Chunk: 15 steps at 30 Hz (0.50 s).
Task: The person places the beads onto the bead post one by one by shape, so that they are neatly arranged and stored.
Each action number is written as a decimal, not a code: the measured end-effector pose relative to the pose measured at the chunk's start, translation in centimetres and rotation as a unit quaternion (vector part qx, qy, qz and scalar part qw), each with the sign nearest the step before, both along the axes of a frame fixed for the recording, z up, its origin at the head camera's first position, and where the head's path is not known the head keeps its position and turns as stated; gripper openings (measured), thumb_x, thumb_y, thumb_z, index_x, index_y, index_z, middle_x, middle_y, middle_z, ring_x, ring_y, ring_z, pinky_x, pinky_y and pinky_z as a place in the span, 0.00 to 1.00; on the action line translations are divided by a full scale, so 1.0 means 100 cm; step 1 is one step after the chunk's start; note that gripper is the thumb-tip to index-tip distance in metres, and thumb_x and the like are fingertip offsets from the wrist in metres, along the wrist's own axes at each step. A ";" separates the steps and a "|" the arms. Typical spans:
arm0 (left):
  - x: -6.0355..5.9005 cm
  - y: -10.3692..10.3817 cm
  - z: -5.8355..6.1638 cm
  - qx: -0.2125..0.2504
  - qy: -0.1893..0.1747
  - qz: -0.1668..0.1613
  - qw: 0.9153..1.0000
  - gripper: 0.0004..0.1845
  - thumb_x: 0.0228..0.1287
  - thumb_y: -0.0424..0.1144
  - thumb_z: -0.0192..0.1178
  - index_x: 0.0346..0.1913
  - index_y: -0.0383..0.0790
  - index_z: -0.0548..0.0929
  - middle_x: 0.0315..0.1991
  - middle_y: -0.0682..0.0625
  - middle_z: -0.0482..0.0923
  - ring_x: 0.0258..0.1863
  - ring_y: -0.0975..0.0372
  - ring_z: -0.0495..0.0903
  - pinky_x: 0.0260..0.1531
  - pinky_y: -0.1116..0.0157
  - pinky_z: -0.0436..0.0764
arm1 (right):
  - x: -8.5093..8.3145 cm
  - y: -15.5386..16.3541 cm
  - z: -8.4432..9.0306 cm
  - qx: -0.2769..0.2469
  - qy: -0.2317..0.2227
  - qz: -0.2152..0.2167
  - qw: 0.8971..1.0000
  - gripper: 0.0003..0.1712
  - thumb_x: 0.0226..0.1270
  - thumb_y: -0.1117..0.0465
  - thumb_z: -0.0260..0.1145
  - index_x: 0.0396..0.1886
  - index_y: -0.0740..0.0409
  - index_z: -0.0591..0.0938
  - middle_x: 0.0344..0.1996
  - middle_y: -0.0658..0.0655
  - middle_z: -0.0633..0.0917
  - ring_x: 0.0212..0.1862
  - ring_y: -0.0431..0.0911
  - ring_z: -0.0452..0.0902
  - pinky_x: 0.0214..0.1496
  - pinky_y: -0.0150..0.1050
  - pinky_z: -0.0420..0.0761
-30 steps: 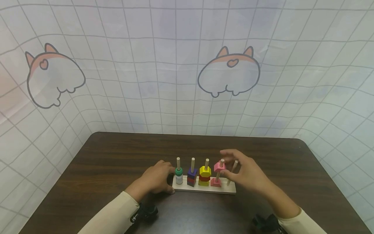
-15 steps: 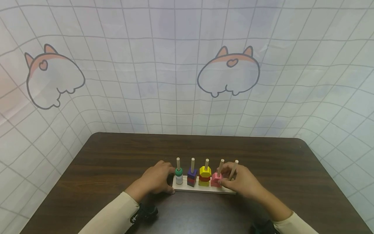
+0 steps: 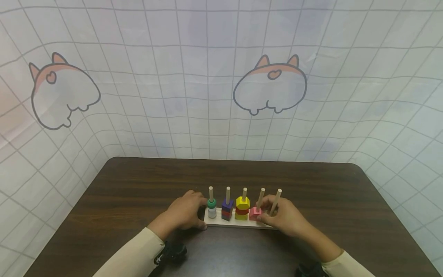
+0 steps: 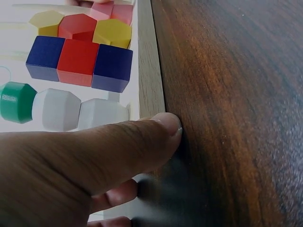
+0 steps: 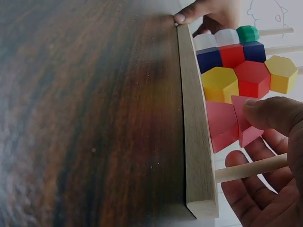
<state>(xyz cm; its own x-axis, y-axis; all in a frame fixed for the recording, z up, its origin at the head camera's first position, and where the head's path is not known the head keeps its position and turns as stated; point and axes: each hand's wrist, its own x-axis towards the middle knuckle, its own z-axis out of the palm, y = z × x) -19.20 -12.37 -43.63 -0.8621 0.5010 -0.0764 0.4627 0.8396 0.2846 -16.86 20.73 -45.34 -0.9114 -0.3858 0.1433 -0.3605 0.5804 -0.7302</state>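
Observation:
A pale wooden peg board [image 3: 238, 225] lies on the table. My left hand [image 3: 187, 209] holds its left end, thumb on the front corner and other fingers curled beside the end. On the fourth peg, my right hand [image 3: 285, 217] pinches an upper pink block [image 5: 248, 132] between thumb and fingers. Directly under it sits a lower pink block [image 5: 221, 118], the two faces meeting. The bare fifth peg [image 5: 251, 169] passes between my right thumb and fingers. From the left, other pegs carry white blocks under a green one [image 3: 212, 204], blue-red-blue cubes [image 4: 78, 61], and yellow-red-yellow hexagons [image 3: 243, 202].
The dark wood-grain table [image 3: 221, 254] has rounded far corners. Behind it hangs a white grid-patterned cloth [image 3: 194, 96] with cartoon animal drawings. A black wrist camera [image 3: 174, 252] sits on my left wrist, low over the tabletop.
My right hand has come down and slightly left, sliding the upper pink block down the fourth peg onto the lower pink one. The left hand stays at the board's end.

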 end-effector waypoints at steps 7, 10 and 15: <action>0.000 -0.004 -0.001 -0.004 0.007 -0.005 1.000 0.33 0.46 0.51 0.82 0.57 0.45 0.86 0.55 0.48 0.80 0.61 0.49 0.74 0.47 0.46 0.82 | 0.000 0.004 0.002 0.006 0.004 -0.008 1.000 0.23 0.58 0.54 0.81 0.51 0.47 0.82 0.43 0.45 0.87 0.41 0.43 0.83 0.44 0.44 0.83; 0.001 -0.007 -0.004 0.000 0.015 -0.016 1.000 0.34 0.49 0.51 0.80 0.59 0.43 0.85 0.55 0.47 0.80 0.61 0.49 0.74 0.49 0.45 0.82 | 0.001 0.010 0.003 0.003 0.002 -0.008 1.000 0.28 0.57 0.52 0.81 0.55 0.48 0.80 0.46 0.46 0.87 0.44 0.45 0.84 0.45 0.47 0.83; 0.002 -0.013 -0.009 0.006 0.026 -0.032 0.999 0.35 0.53 0.52 0.78 0.63 0.42 0.82 0.57 0.47 0.79 0.62 0.48 0.73 0.51 0.45 0.80 | 0.005 0.028 0.008 0.030 0.019 -0.019 0.999 0.36 0.58 0.44 0.80 0.63 0.51 0.78 0.49 0.45 0.86 0.50 0.50 0.83 0.51 0.55 0.81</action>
